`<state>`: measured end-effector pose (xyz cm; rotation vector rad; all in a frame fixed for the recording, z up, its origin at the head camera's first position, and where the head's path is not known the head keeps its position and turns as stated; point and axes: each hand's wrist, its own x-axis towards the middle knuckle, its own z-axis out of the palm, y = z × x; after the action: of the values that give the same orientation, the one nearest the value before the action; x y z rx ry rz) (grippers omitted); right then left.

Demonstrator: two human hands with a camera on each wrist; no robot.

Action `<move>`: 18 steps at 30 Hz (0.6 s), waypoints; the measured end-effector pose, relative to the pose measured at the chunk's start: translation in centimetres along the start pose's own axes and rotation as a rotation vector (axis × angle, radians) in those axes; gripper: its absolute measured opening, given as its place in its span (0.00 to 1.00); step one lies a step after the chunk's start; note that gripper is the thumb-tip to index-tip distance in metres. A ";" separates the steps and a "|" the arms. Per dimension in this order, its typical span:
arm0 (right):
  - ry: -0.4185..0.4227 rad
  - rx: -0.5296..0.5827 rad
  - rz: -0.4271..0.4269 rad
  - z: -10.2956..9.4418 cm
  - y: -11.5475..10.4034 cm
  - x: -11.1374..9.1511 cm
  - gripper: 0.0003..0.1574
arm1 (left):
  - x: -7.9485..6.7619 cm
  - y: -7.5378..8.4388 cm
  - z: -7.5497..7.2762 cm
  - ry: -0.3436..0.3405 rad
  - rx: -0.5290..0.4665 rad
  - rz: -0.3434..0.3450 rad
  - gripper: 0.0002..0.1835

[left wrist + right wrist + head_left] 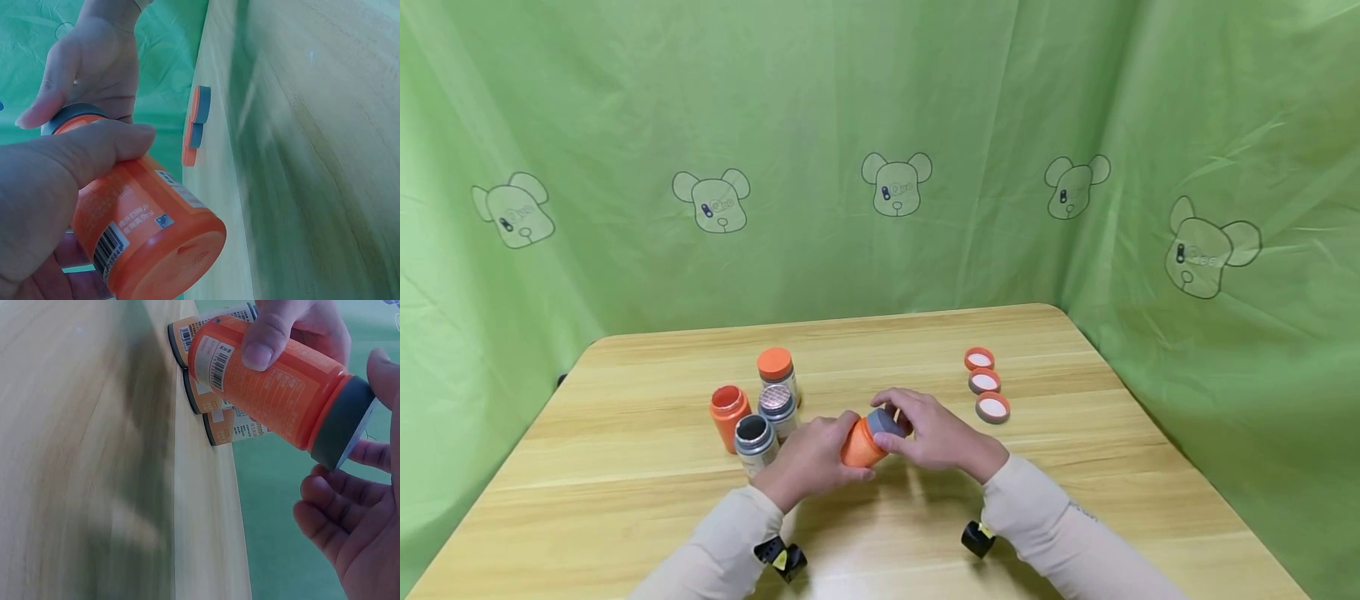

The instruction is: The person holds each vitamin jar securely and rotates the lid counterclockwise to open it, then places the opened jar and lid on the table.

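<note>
An orange plastic bottle [860, 448] with a grey cap [885, 422] is held tilted above the table, its printed label and barcode showing in both wrist views. My left hand [811, 461] grips the body, the thumb lying across it near the neck. On the capped end, my right hand [938, 432] holds the grey cap between thumb and fingers. In the right wrist view, the other fingers [328, 509] curl loosely below the cap. The cap is still seated on the bottle's neck.
Left of my hands stand an uncapped orange bottle [728, 421], a grey bottle with a dark open mouth [754, 442], one with a foil seal [777, 404], and one with an orange cap [775, 364]. At right, three caps [992, 407] lie inside-up in a row on the wooden table [1097, 500].
</note>
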<state>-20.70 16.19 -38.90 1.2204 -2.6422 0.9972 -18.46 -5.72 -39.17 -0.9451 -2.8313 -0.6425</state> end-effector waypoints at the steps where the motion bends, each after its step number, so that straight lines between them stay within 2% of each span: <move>1: -0.001 -0.002 0.000 0.0 0.0 0.0 0.24 | 0.0 0.0 0.0 0.000 0.003 -0.002 0.29; 18: -0.012 0.037 -0.046 -0.2 -0.1 -0.2 0.28 | 0.0 0.2 -0.2 -0.019 -0.009 -0.019 0.30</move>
<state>-20.56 16.40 -38.78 1.2930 -2.6029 1.0386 -18.36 -5.70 -38.92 -0.9313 -2.8595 -0.6532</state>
